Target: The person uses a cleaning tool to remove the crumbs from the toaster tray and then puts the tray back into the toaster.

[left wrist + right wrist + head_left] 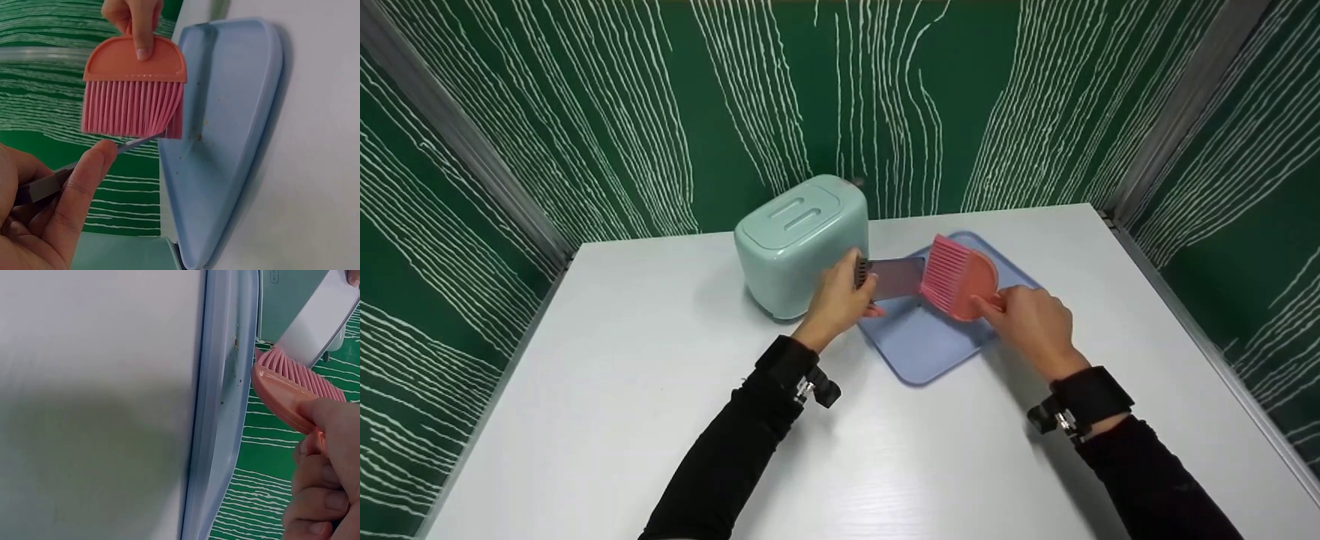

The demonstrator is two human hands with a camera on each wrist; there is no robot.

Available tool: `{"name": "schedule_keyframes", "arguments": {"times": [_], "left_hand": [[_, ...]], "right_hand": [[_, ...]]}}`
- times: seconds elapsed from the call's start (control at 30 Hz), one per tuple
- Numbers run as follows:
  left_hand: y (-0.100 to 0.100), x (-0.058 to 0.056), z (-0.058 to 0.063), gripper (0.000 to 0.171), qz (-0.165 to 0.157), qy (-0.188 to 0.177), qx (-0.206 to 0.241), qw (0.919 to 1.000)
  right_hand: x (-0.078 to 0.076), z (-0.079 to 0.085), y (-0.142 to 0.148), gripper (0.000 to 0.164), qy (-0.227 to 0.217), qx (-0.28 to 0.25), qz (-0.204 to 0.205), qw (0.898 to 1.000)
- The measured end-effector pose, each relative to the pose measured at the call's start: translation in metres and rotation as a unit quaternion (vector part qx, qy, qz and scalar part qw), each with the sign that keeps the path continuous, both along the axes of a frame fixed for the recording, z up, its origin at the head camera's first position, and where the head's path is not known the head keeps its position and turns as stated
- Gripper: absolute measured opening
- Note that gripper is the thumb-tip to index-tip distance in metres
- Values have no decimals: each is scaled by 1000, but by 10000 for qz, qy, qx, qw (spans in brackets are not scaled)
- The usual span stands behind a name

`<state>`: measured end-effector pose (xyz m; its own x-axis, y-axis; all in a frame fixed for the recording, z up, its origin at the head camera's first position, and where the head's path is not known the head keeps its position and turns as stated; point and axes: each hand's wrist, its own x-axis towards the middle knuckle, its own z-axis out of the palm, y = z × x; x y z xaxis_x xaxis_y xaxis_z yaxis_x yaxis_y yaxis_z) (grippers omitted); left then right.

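Observation:
My left hand (836, 300) grips the dark end of a flat metal crumb tray (898, 277), which is held above a blue tray (922, 349). In my right hand (1035, 326) is the handle of a coral brush (976, 283) with pink bristles. Those bristles (121, 109) touch the far end of the metal piece, and some bend against it in the left wrist view. Small brown crumbs (199, 136) lie scattered on the blue tray below. Left of both hands stands a mint-green toaster (802, 247), close beside my left hand.
Everything stands on a white table (607, 390). Behind it rises a green wall (840, 97) with white wavy lines, and similar panels flank both sides. The toaster is near the table's back edge.

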<state>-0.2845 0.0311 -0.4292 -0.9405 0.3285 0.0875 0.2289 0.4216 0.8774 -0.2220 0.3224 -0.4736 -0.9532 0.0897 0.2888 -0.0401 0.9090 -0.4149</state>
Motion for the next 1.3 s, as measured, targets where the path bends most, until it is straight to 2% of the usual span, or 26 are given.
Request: {"name": "schedule_keyframes", "arguments": {"times": [0.17,0.3,0.47,0.67,0.83,1.03,1.13,1.3], "left_hand": [[-1,0,-1,11,-45,52,56,10000],[-2,-1,-2,11,-121,123,138,9998],[-3,-2,-1,12,-121,264,-20,9996],[-3,-1,0,11,-77,391,-150,9991],[-2,-1,0,10,-13,610,-342,9975],[-2,-1,0,9,-4,750,-332,9966],[-2,-1,-1,9,-34,1044,-438,9936],[-2,0,-2,10,-124,1723,-726,9823]], "right_hand": [[1,4,4,58,-518,-517,136,9972],[2,8,12,61,-1013,-967,141,9900],[2,15,21,63,-1490,-1236,186,9809],[5,17,26,62,-2034,-1600,398,9651],[6,14,25,59,-2310,-1826,683,9532],[9,15,17,57,-2667,-1999,999,9375],[10,14,10,58,-2775,-2062,1128,9316],[11,11,-3,58,-2743,-1959,1315,9322]]}}
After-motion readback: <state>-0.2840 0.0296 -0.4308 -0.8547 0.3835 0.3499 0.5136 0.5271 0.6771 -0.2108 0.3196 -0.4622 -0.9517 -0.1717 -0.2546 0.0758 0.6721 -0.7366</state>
